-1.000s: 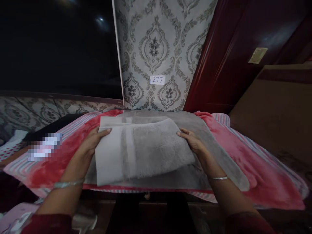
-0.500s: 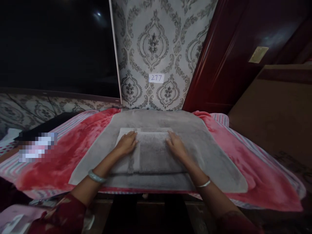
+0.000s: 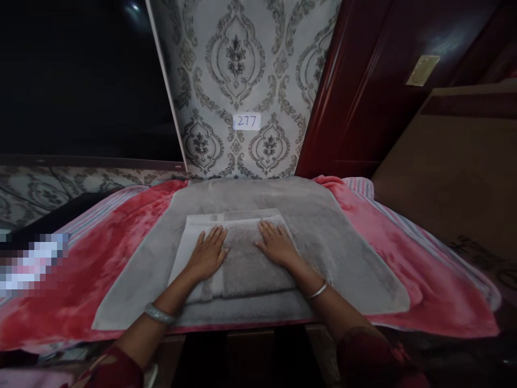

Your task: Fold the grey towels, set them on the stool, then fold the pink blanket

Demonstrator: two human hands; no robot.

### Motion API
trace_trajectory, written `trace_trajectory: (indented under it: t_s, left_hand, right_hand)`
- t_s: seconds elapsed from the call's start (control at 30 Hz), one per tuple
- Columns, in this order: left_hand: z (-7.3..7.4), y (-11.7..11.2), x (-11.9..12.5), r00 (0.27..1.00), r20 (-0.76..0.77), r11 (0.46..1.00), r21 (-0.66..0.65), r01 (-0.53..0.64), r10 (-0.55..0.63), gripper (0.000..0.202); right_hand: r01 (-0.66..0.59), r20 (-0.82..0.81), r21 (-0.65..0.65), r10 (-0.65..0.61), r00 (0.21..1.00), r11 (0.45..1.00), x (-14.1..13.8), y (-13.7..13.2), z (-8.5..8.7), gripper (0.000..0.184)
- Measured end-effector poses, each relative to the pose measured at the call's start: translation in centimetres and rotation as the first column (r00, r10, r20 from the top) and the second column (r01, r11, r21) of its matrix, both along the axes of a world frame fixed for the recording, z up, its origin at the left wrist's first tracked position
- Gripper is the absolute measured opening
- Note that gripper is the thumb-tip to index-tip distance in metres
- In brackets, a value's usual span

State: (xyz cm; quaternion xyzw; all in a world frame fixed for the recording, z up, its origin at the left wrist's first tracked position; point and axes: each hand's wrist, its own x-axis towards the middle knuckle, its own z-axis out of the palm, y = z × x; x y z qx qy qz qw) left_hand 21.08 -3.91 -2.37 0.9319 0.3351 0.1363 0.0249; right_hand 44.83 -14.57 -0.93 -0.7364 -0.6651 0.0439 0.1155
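A folded grey towel [image 3: 242, 264] lies flat on a larger grey cloth [image 3: 351, 258] spread over a red and pink blanket [image 3: 117, 242]. My left hand [image 3: 208, 253] rests palm down on the towel's left part, fingers stretched out. My right hand [image 3: 277, 245] lies flat on its right part, fingers spread. Both hands press on the towel and hold nothing. A bangle sits on each wrist.
Patterned wallpaper with a small label reading 277 [image 3: 246, 120] rises behind the surface. A dark screen [image 3: 81, 81] fills the upper left. A dark red wooden door [image 3: 383, 81] and a brown panel [image 3: 452, 161] stand at the right. A blurred patch [image 3: 30, 264] lies at the left.
A second ago both hands held the folded towel up by its sides. They laid it down on the grey cloth and now lie flat on it, closer together.
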Motion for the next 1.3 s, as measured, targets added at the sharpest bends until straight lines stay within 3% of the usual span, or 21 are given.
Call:
trace_trajectory:
  t_s: [0.17,0.3,0.43,0.53,0.63,0.73,0.83,0.97,1.17,1.3]
  left_hand:
    - [0.1,0.0,0.1,1.0,-0.019,0.999,-0.034,0.0,0.0,0.06]
    - [0.3,-0.1,0.1,1.0,-0.009,1.0,-0.031,0.001,-0.002,0.06]
    - [0.4,-0.2,0.2,1.0,-0.01,0.999,-0.031,-0.009,0.008,0.06]
    - [0.4,-0.3,0.2,1.0,-0.005,0.999,-0.044,-0.013,0.012,0.06]
    - [0.4,-0.3,0.1,0.998,0.058,0.998,-0.058,-0.021,0.024,0.059]
    - [0.3,-0.1,-0.4,0.983,0.159,0.996,-0.04,-0.084,0.089,0.056]
    - [0.4,0.0,-0.8,0.983,0.136,0.993,-0.03,-0.117,0.12,0.054]
    - [0.9,-0.5,-0.6,0.993,0.04,0.994,-0.025,-0.11,0.111,0.057]
    - [1.2,-0.8,-0.4,0.991,0.009,0.99,-0.041,-0.133,0.134,0.058]
    - [1.1,-0.9,-0.3,0.991,0.021,0.991,-0.02,-0.135,0.136,0.057]
  right_hand:
    - [0.137,-0.072,-0.042,-0.14,0.988,0.99,3.5,-1.3,-0.5,0.068]
    - [0.178,-0.138,-0.044,-0.183,0.973,0.983,4.2,-1.8,-0.6,0.067]
    - [0.208,-0.14,-0.062,-0.214,0.967,0.976,3.9,-1.7,0.5,0.064]
    - [0.2,-0.077,-0.008,-0.2,0.977,0.98,1.4,-1.3,1.7,0.061]
    - [0.005,-0.025,0.068,-0.003,1.0,0.998,-3.6,-0.5,2.3,0.06]
    - [-0.215,-0.028,0.057,0.217,0.976,0.975,-8.6,0.2,1.9,0.062]
    - [-0.307,-0.043,0.022,0.307,0.951,0.952,-10.7,0.7,1.1,0.064]
    - [-0.273,-0.049,-0.002,0.272,0.961,0.962,-8.3,0.7,0.4,0.067]
    - [-0.036,0.018,-0.04,0.037,0.999,0.999,-2.0,-0.5,0.2,0.066]
    - [0.135,0.084,-0.062,-0.13,0.988,0.989,-0.9,-0.7,1.2,0.065]
